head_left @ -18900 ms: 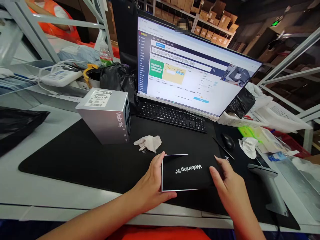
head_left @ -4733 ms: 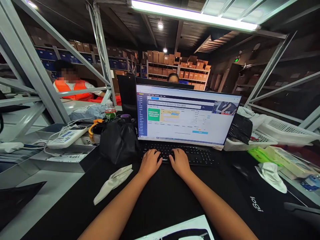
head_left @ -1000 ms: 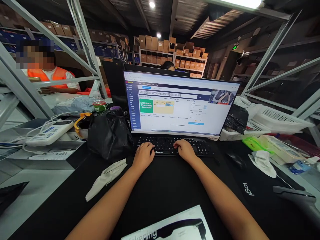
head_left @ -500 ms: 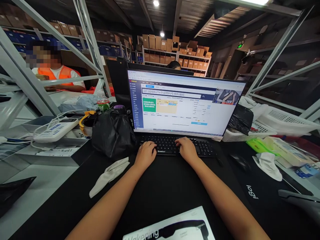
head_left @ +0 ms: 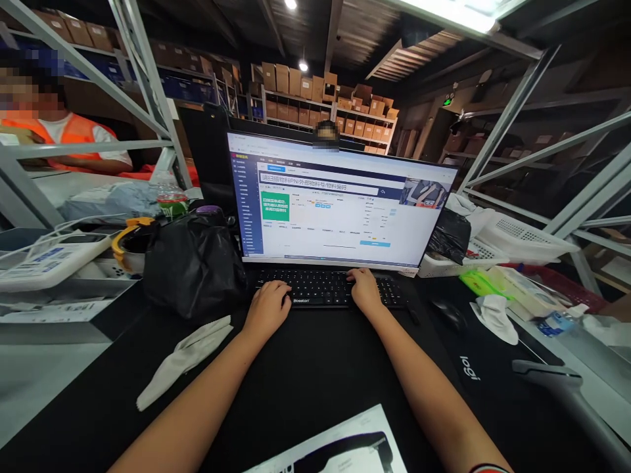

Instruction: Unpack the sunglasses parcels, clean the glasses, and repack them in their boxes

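Both my hands rest on a black keyboard below a lit monitor. My left hand lies on the keyboard's left end with fingers curved down onto the keys. My right hand sits near the keyboard's middle right, fingers spread over the keys. Neither hand holds anything. A white printed box lid lies at the near edge of the black desk mat, between my forearms.
A crumpled white cloth lies left of my left arm, by a black plastic bag. A black mouse, another white cloth and a grey handheld scanner are at right. A person in an orange vest sits far left behind grey shelf frames.
My head has turned slightly right, so everything has shifted left in view. My right hand has moved a little rightward along the keyboard. My left hand stays on the keys.
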{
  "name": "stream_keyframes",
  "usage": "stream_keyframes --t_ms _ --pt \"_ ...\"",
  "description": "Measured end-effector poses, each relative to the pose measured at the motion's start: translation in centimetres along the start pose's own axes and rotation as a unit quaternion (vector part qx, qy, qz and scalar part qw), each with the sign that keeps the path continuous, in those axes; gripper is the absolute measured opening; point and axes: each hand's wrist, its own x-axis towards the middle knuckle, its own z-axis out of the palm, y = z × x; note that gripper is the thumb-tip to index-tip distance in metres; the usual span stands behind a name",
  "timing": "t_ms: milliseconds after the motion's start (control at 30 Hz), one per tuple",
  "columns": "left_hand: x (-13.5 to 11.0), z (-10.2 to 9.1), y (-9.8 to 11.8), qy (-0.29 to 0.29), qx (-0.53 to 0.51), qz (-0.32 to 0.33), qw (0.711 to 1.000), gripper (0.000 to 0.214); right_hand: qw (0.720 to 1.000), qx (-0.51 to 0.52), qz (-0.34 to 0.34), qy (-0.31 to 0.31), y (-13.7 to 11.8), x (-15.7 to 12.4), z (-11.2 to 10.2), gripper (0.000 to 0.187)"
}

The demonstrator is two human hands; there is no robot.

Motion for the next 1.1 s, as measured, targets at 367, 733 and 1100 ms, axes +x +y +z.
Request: stream_keyframes --t_ms 367,733,1100 --pt "-0.1 0.2 -0.1 -0.012 -0.003 -0.011 1.0 0.015 0.984 0.067 -0.151 -0.065 -4.8 -2.4 2.3 0.055" --pt "0.0 -0.1 -1.3 0.043 -0.07 -0.048 0.996 0.021 0.98 0.022 -0.182 -0.077 -5.9 -3.2 3.6 0.035" --pt "-0.5 0.0 -0.6 0.021 -0.052 -0.03 0.998 0.013 0.98 -0.016 -0.185 -0.066 -6.3 -3.8 4.8 0.032"
